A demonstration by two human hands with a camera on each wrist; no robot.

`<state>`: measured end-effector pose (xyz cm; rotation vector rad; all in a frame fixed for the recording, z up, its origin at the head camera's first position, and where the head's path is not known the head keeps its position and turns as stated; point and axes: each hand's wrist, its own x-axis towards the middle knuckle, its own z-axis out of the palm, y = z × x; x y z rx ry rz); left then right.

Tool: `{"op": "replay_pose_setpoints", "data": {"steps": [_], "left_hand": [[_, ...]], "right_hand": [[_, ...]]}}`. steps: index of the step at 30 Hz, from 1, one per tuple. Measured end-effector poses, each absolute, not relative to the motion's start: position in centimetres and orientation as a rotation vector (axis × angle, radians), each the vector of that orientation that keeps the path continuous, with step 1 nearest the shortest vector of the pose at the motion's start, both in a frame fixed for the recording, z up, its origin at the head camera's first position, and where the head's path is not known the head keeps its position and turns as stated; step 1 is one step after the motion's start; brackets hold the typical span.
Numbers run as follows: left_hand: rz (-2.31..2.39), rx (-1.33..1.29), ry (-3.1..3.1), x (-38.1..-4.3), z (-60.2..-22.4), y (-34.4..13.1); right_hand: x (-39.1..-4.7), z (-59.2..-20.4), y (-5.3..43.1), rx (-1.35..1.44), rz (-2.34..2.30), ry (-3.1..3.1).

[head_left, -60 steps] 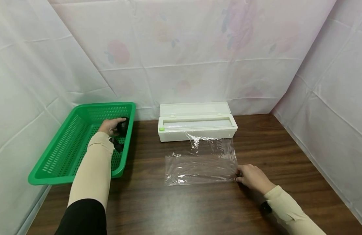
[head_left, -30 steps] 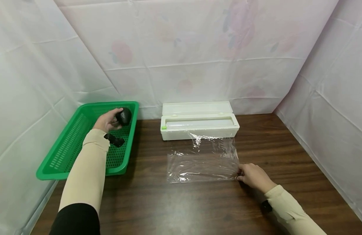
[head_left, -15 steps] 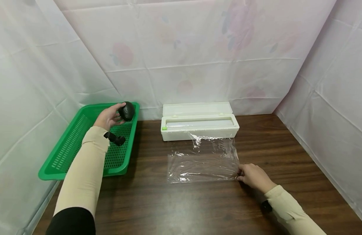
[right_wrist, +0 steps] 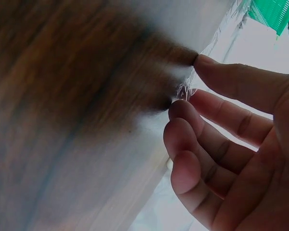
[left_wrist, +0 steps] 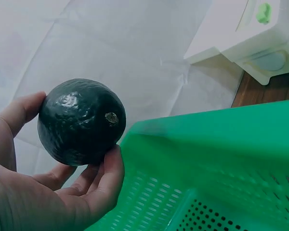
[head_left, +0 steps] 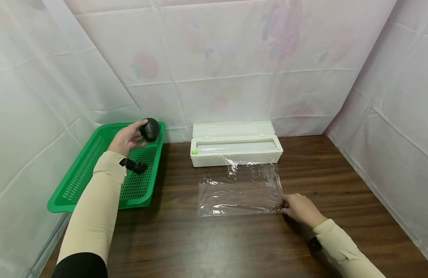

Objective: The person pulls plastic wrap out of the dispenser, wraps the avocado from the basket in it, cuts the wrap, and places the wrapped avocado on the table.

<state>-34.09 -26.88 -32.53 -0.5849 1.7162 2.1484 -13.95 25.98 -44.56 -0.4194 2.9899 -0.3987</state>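
Observation:
Over the back right of the green basket, my left hand [head_left: 127, 138] holds a dark avocado [head_left: 149, 130] between thumb and fingers. Seen from the left wrist, the avocado [left_wrist: 81, 122] has glossy, bumpy skin and a pale stem scar. My right hand [head_left: 300, 209] is low at the table, its thumb and fingertips at the right edge of a sheet of clear cling film [head_left: 238, 197]. In the right wrist view a crumpled bit of film [right_wrist: 185, 90] shows between thumb and curled fingers. The sheet runs back to a white cling film box [head_left: 236, 157] with its lid raised.
The green basket [head_left: 154, 181] with perforated walls stands at the left. On the box's front left sits a light green slider [head_left: 194, 152]. White patterned cloth [head_left: 217, 88] hangs behind and at both sides of the dark wooden table [head_left: 207, 247].
My left hand has lifted the avocado from inside the basket to about rim height. The right hand stays at the film's edge. The view has shifted slightly.

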Motion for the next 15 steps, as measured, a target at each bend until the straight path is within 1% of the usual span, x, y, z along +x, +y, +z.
{"op": "replay_pose_setpoints", "data": {"steps": [4,15], "left_hand": [[2.149,-0.543,1.702,-33.85,-32.05,-27.03],[2.202,-0.531,1.618,-33.25,-31.57,-26.66]], "right_hand": [[-13.98,-44.55,25.92,-0.416,-0.407,2.998],[-13.97,-44.58,25.77,-0.411,-0.417,2.989]]}}
